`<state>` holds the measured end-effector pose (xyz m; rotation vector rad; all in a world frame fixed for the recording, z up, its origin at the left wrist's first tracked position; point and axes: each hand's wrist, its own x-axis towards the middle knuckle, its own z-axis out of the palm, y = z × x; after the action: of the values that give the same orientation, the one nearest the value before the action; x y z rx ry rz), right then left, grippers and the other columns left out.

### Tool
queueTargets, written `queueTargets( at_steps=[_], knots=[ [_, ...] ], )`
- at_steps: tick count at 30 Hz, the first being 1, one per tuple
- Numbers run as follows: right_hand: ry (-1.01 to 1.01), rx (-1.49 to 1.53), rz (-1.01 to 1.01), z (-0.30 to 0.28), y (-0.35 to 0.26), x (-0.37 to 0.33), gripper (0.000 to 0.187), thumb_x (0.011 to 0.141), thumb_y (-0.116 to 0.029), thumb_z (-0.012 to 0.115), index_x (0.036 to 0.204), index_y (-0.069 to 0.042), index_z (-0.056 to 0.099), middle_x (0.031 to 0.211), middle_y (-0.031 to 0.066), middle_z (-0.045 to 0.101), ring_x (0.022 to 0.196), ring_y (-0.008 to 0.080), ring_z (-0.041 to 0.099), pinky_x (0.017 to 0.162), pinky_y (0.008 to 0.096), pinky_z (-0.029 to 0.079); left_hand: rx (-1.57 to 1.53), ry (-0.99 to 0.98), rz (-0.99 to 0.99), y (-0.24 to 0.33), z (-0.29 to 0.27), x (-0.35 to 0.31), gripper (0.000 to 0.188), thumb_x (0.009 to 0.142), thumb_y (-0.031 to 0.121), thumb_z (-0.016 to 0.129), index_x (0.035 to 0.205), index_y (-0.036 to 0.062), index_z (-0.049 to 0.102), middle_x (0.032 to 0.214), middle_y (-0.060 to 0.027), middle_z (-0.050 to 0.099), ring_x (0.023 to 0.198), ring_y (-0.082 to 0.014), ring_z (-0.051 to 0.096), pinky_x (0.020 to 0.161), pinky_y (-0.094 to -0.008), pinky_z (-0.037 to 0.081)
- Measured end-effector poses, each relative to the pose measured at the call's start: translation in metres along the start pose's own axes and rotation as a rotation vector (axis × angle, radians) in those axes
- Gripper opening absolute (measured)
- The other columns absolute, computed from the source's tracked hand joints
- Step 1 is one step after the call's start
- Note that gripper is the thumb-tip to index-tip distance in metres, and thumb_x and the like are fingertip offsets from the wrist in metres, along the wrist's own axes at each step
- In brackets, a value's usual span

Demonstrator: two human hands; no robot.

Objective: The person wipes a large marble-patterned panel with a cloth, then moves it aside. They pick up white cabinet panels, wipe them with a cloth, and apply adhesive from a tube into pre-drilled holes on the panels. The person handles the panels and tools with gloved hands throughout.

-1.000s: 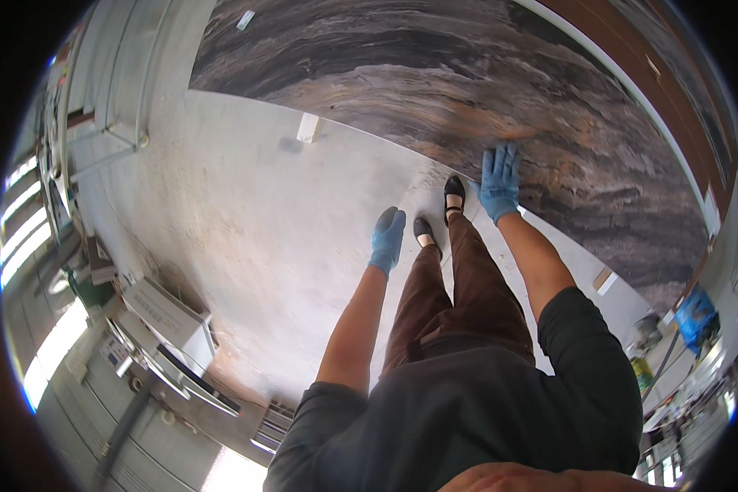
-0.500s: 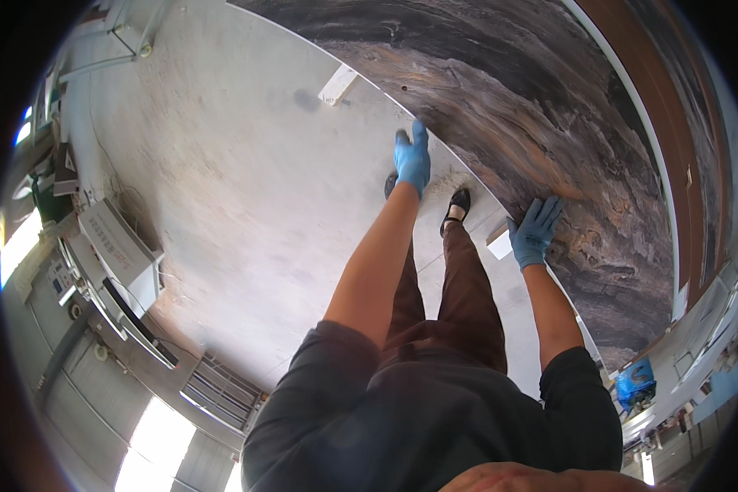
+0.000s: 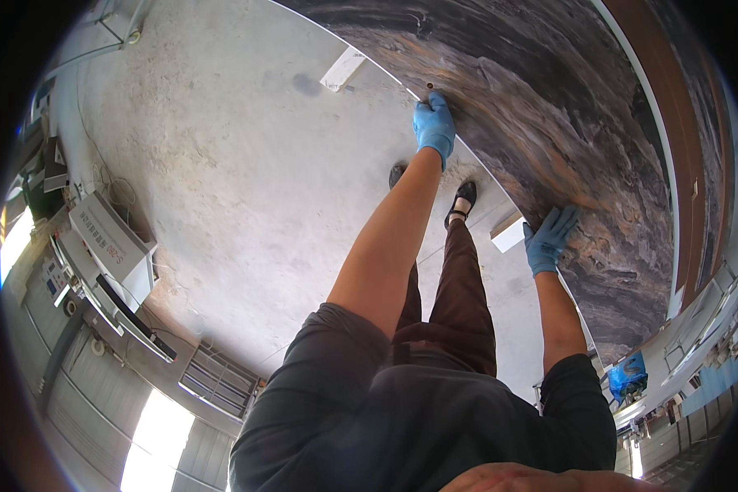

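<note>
Soft bright light, blown-out opening lower left, fisheye-bent edges, black corners

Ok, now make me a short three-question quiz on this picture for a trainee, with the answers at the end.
1. Multiple choice: what colour is the glove on the left hand?
a) red
b) blue
c) yellow

2. True or false: the right hand lies palm down on the dark marbled panel.

3. Short answer: which of the person's hands is nearer the small round mark on the panel?

Key:
1. b
2. True
3. The left hand
</note>
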<state>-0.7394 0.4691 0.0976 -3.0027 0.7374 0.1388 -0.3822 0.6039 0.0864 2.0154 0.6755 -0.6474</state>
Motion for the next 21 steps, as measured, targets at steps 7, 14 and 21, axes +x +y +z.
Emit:
queueTargets(
  at_steps=[7,14,21],
  knots=[
    [-0.130,-0.015,0.005,-0.041,-0.034,0.007,0.096,0.082,-0.050,0.080,0.145,0.010,0.038,0.158,0.0409,0.026,0.149,0.0596,0.023,0.123,0.0648,0.024,-0.118,-0.104,-0.033,-0.006,-0.032,0.014,0.056,0.101,0.047,0.055,0.116,-0.0053,0.066,0.113,-0.0292,0.071,0.109,-0.0423,0.069,0.094,-0.0460,0.051],
    [-0.008,-0.001,-0.044,-0.107,-0.080,0.078,0.079,0.092,-0.053,0.065,0.144,0.004,0.048,0.155,0.0328,0.040,0.146,0.0500,0.038,0.118,0.0622,0.032,-0.067,-0.169,-0.074,0.042,-0.114,0.061,0.100,0.092,0.059,0.068,0.153,-0.0120,0.036,0.152,-0.0297,0.049,0.143,-0.0387,0.047,0.117,-0.0394,0.037],
    [0.204,0.140,0.039,-0.091,-0.058,0.356,0.067,0.098,-0.047,0.061,0.144,0.000,0.051,0.158,0.0230,0.044,0.145,0.0442,0.042,0.115,0.0594,0.036,-0.321,0.026,0.073,0.154,-0.136,0.199,0.098,0.095,0.056,0.069,0.155,-0.0124,0.032,0.153,-0.0257,0.047,0.139,-0.0319,0.048,0.113,-0.0395,0.039]
  ],
)
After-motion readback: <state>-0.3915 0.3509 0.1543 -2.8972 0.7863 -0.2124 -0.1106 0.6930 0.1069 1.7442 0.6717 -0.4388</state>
